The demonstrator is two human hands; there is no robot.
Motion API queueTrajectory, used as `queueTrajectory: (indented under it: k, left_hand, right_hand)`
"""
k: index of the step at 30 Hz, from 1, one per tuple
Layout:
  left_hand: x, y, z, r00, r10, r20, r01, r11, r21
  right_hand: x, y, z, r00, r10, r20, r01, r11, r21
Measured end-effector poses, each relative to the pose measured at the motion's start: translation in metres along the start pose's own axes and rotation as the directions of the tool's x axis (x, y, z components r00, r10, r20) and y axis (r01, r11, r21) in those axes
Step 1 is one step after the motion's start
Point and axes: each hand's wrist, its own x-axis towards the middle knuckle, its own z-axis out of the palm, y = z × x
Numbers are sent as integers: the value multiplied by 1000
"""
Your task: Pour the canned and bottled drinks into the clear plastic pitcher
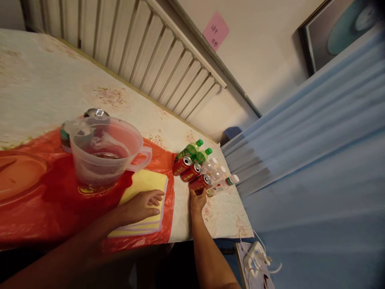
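My right hand [198, 200] has its fingers round the lower part of a red drink can [198, 183], which stands on the table with its top opened. Beside that can are two more red cans, a middle one [190, 173] and a far one [181, 164]. Over the yellow cloths [141, 185] hovers or rests my left hand [146, 204], fingers loosely apart and holding nothing. A large clear plastic measuring jug [105, 160] with dark liquid at its bottom stands left of it.
Green-capped bottles [202, 155] and clear white-capped bottles [221, 185] stand around the cans. Red plastic sheeting [60, 208] bears the jug and an orange plate [39, 170]. Behind the jug is an opened can [96, 112]. A power strip [255, 259] lies below the table's right edge.
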Motion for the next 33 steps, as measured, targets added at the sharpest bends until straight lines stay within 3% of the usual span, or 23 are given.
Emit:
queueTrajectory:
  k: [10,33]
  left_hand:
    - [-3,3,-1,998,-20,-60,15,997,-78]
    - [-1,-4,0,998,4,-69,-8,999,-54]
  right_hand:
    - [5,4,7,1000,-22,11,22,999,-30]
    - [10,8,13,999,-30,-14,30,999,-26]
